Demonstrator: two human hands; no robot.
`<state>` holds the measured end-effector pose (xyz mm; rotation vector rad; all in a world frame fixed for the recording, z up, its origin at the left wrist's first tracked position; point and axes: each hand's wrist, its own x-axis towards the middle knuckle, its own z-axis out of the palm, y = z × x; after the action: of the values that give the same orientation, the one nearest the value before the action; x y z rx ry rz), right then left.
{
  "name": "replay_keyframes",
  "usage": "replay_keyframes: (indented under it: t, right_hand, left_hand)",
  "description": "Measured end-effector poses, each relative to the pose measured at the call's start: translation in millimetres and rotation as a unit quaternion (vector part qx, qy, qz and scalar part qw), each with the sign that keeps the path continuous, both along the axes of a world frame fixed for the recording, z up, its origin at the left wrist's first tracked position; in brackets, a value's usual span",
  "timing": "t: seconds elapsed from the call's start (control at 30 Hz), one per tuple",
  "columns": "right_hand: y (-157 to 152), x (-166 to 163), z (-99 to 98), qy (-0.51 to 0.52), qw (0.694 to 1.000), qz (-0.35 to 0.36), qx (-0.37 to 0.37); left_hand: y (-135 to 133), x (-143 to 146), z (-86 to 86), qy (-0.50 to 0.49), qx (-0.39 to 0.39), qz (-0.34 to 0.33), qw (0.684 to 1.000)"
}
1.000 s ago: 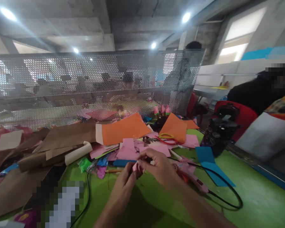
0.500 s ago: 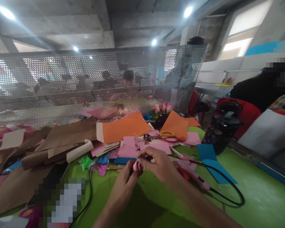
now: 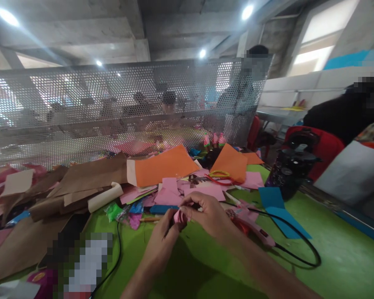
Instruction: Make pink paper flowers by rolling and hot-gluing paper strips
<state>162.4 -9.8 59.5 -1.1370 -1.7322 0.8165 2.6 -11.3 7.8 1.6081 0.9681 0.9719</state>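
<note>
Between my two hands is a small curled piece of pink paper (image 3: 180, 216), held above the green table (image 3: 187, 274). My left hand (image 3: 166, 230) closes on it from the left with thumb and fingers. My right hand (image 3: 202, 209) pinches its upper right edge. Fingers cover much of the piece, so its full shape is hidden. Just beyond the hands lie flat pink paper sheets (image 3: 168, 193) and a blue strip (image 3: 164, 209). Right of my right hand rests a pink glue gun (image 3: 260, 233) with a black cord.
Brown paper (image 3: 90, 172) and orange sheets (image 3: 165, 166) cover the far side before a perforated metal screen (image 3: 112, 116). Scissors (image 3: 220, 176) lie among scraps. A folded blue sheet (image 3: 280, 211) and a dark bottle (image 3: 289, 170) stand right. People sit or stand beyond.
Both hands stay in nearly the same place, still holding the curled pink paper. The fingers have shifted only slightly, and the view has moved a little.
</note>
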Motion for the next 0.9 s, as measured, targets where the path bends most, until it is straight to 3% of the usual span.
replay_keyframes:
  t: [0.7,0.9]
  right_hand:
    - [-2,-2,0.3,-0.019,1.0,-0.001,0.02]
    - [-3,-4,-0.9,-0.035,0.999,0.001,0.021]
  left_hand:
    - [2,-2,-2.7,-0.008,-0.031,0.001,0.999]
    - [-1,-3,7.4,0.004,-0.028,-0.002,1.0]
